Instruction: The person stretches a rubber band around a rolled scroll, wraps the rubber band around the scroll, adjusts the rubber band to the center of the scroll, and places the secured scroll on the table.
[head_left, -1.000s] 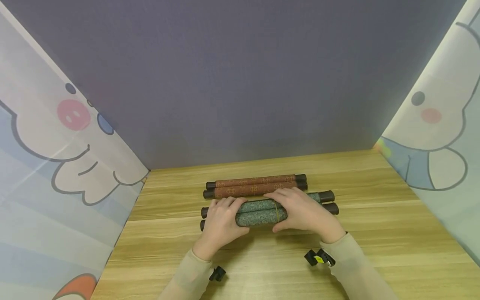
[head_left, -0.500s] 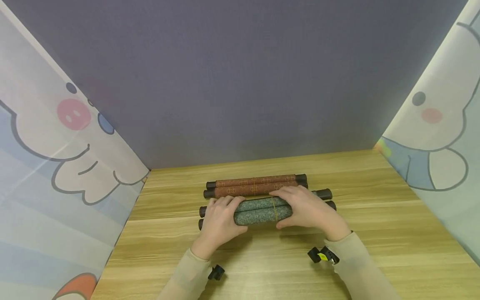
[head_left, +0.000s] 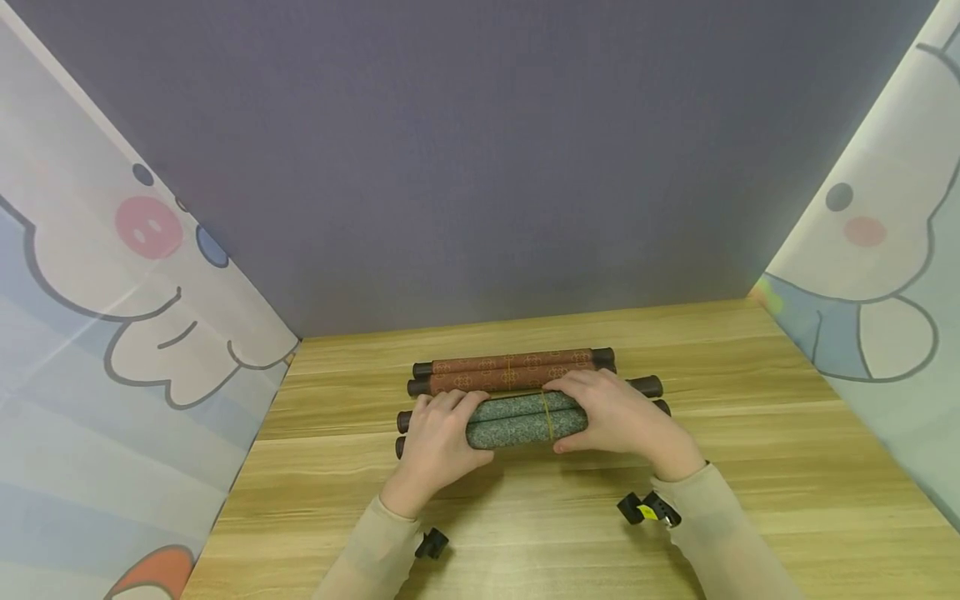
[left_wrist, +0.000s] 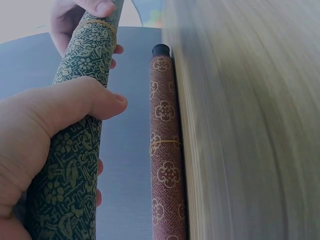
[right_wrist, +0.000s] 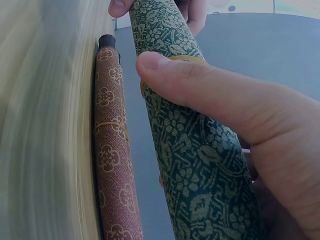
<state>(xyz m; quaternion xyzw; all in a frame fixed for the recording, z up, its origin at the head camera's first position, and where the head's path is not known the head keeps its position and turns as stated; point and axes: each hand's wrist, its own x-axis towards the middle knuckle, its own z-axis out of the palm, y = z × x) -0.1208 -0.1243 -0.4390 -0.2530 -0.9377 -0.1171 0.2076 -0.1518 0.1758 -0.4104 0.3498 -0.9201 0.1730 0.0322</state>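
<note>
A green patterned scroll [head_left: 517, 431], rolled from both ends into two side-by-side rolls with dark end knobs, is bound by a thin yellow band [head_left: 547, 415]. My left hand [head_left: 437, 446] grips its left part, thumb on the near side and fingers over the far side. Farther right, my right hand [head_left: 618, 421] holds it the same way, its thumb [right_wrist: 175, 82] beside the band in the right wrist view. Both wrist views show the scroll raised off the table. Behind it lies a red-brown scroll [head_left: 468, 382] with gold flower motifs, also double-rolled and banded.
The wood-grain table [head_left: 540, 533] runs back to a grey-purple panel [head_left: 517, 167]. Cartoon-printed sheets [head_left: 135, 333] stand along the left and right sides. Black devices [head_left: 432, 543] are worn on both wrists.
The green scroll has shifted slightly left and a little away from me. My right hand has slid a short way right along it. The red-brown scroll stays put.
</note>
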